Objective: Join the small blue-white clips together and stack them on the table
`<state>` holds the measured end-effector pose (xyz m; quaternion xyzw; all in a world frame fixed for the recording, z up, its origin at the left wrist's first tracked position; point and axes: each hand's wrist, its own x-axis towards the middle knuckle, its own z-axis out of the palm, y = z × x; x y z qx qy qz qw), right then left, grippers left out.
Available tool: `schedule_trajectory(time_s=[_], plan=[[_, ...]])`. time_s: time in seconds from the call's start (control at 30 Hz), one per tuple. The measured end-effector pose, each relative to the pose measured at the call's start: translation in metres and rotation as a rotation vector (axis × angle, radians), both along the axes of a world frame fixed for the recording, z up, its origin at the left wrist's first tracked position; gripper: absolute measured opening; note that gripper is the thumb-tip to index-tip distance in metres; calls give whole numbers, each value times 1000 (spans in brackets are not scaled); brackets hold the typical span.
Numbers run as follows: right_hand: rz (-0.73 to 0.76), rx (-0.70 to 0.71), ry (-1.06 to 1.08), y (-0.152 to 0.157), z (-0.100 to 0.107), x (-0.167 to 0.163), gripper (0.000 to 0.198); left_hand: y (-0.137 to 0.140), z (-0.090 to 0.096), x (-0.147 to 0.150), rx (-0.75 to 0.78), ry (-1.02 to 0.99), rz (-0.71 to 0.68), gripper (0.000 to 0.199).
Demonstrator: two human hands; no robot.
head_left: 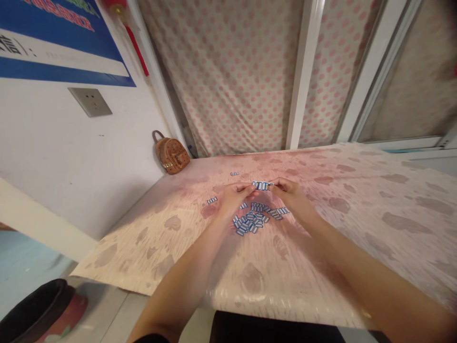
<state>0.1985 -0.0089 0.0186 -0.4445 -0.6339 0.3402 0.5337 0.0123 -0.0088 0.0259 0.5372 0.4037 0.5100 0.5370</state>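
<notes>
I saw the left hand (235,194) and right hand (287,190) holding a blue-and-white strip (262,186) between them, over the worktop (139,247). Each grip was pinched closed, thumb and fingers on opposite ends. Loose pile (249,221) of similar pieces lay below, nearer the person. One stray piece (212,200) sat left of the left hand, a second stray piece (234,173) beyond it. Brown mini backpack (173,156) stood far left, by the wall (117,166).

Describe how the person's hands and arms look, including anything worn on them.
The left hand and right hand are ungloved, and both wrists show no watch or bracelet. A black sleeve edge shows on the left arm; the right arm shows no sleeve in view.
</notes>
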Motion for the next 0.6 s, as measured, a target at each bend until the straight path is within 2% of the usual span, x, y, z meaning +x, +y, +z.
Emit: schedule_trajectory(time_s=[0.37,0.6], plan=[[-10,20,44,-2,-3,-1,16,-8,-5,17,-30,-99,-45,36],[8,56,6,-4,-1,-3,14,-10,-3,16,16,-53,-70,44]])
